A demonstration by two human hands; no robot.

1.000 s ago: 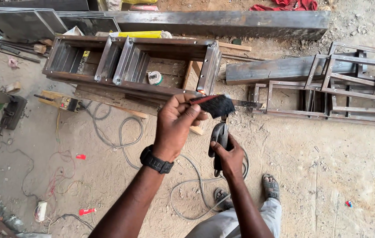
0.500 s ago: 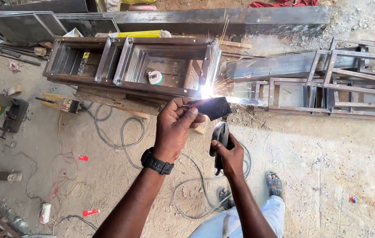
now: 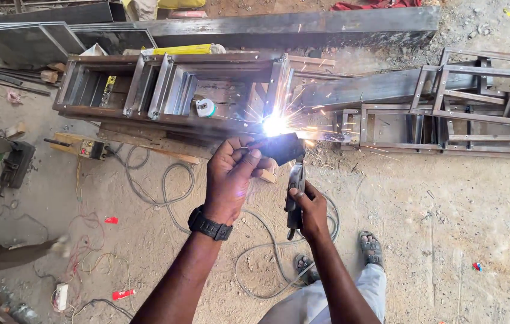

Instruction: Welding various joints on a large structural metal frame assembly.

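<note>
Head view: right hand [image 3: 310,209] closed round the grip of a welding electrode holder [image 3: 294,191], just below centre; its tip points to 12 o'clock at the bright arc [image 3: 275,125] on the lower rail of the steel frame [image 3: 174,87]; holder looks rigid, fairly light, best held low on the insulated handle, well clear of the hot end; left hand [image 3: 229,177] pinches a dark shield glass [image 3: 282,148] by its edge, thin and probably brittle; cable [image 3: 279,282] trails toward 6 o'clock; glare hides the rod and joint; jaw clamp behind the glass, unreadable.
</note>
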